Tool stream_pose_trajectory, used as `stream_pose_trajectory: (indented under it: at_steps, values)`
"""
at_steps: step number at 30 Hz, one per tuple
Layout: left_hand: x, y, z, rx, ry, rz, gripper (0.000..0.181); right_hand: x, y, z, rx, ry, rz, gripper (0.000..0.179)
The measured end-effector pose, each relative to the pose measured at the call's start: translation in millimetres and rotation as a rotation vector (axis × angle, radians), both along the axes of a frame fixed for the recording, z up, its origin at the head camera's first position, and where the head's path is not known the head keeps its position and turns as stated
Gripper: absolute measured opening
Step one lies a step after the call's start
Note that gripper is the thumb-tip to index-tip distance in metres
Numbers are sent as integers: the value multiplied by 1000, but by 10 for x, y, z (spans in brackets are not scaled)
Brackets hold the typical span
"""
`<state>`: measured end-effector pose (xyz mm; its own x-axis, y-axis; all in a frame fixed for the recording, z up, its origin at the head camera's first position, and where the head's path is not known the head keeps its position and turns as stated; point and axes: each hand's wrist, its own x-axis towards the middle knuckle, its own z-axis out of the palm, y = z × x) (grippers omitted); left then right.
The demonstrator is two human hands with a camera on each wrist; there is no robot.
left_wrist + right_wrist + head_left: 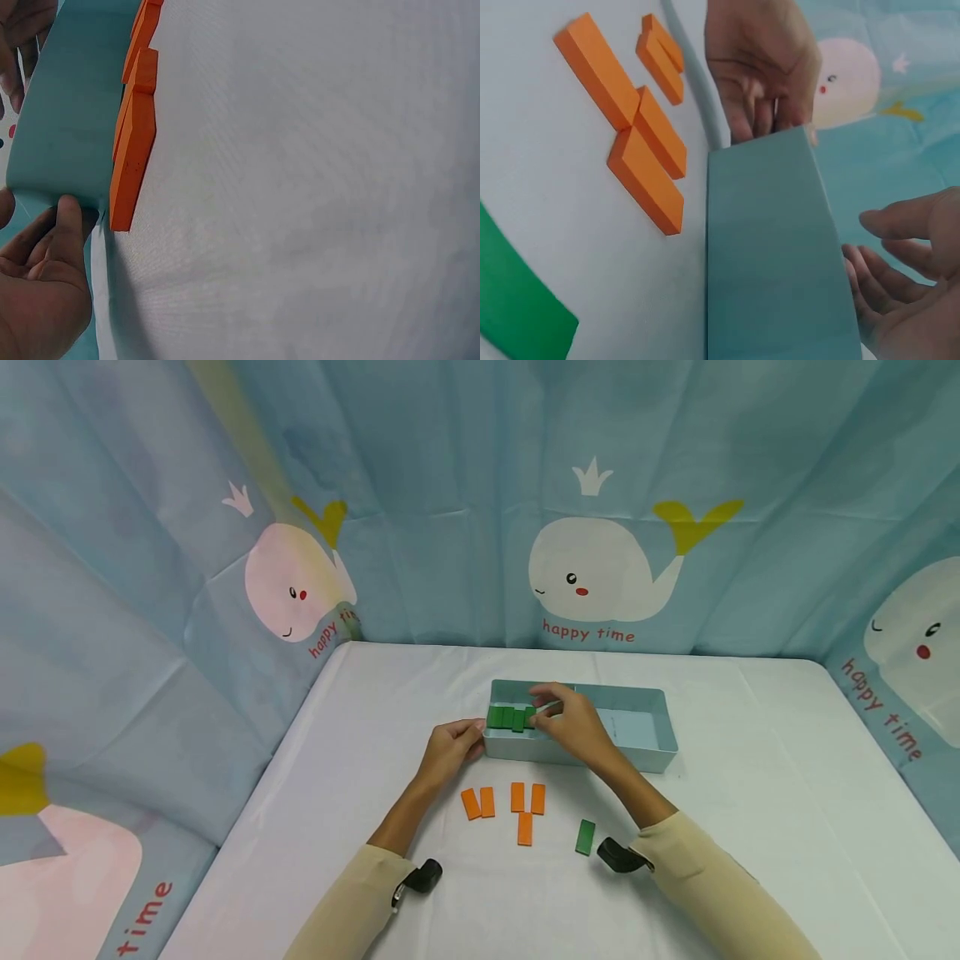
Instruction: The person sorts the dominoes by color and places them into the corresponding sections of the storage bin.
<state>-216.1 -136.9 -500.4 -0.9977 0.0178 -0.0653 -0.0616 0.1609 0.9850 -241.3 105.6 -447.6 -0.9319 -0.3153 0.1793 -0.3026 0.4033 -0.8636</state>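
In the head view a long pale-blue box [536, 747] with a divider stands on the white table. Several green blocks [506, 717] lie in a row in its left compartment. At the box's left end, my left hand [453, 747] holds that end, fingers against the outside wall. My right hand [573, 718] is over the box, fingertips beside the rightmost green block. In the right wrist view the right hand's fingers [892, 221] are spread apart, with no block visible between them. The box wall hides the green row in both wrist views.
In front of the box several orange blocks [525, 828] lie on the table [742, 860], some touching. A single green block [585, 837] lies to their right, near the right sleeve. A pale-blue curtain [450, 568] printed with whales hangs behind the table.
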Motion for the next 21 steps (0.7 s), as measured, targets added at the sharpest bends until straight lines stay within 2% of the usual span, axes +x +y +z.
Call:
stream_pose_trajectory:
  at_steps: [5, 12, 21]
  values:
    - [1, 5, -3, -13, 5, 4, 42, 101, 37, 15, -29, 45, 14, 38]
    - [1, 1, -15, -16, 6, 5, 41, 292, 110, 45, -93, 35, 24, 34]
    - [3, -3, -9, -17, 10, 2, 43, 490, 204, -17, -63, 4, -3, 35]
